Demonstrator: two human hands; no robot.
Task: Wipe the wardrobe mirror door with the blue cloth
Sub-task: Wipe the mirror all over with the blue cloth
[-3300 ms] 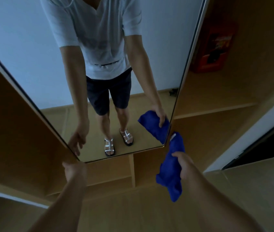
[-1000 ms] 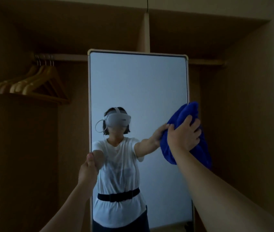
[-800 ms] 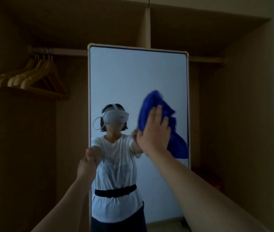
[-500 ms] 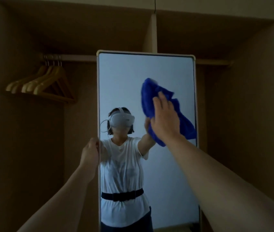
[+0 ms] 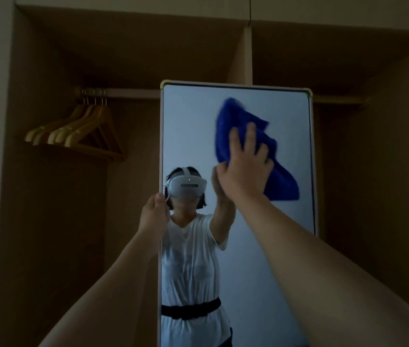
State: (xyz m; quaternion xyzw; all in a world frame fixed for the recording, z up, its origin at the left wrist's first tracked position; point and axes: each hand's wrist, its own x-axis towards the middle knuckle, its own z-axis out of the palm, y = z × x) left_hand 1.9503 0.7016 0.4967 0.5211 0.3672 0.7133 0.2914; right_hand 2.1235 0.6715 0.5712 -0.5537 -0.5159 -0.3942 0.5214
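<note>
Here, a person stood facing a tall wardrobe mirror door (image 5: 286, 246), seen from a camera worn on the head. The right hand (image 5: 244, 169) was spread flat, fingers (image 5: 250, 131) apart, pressing a bunched blue cloth (image 5: 281, 179) against the upper part of the glass, right of centre and a little below the top edge of the frame. The left hand (image 5: 154, 215) was closed around the door's left edge, apparently steadying it. The step in hand looked like the wiping itself, up in the top part of the mirror. The next move would likely call for sweeping the cloth across and down while the left hand braced the door against the push. The room was dim; any smears on the glass could not be made out. The cloth's edges were blurred, the palm hid much of it, and the door's bottom was cut off. Wooden hangers (image 5: 78, 134) hung on a rail at the left.
</note>
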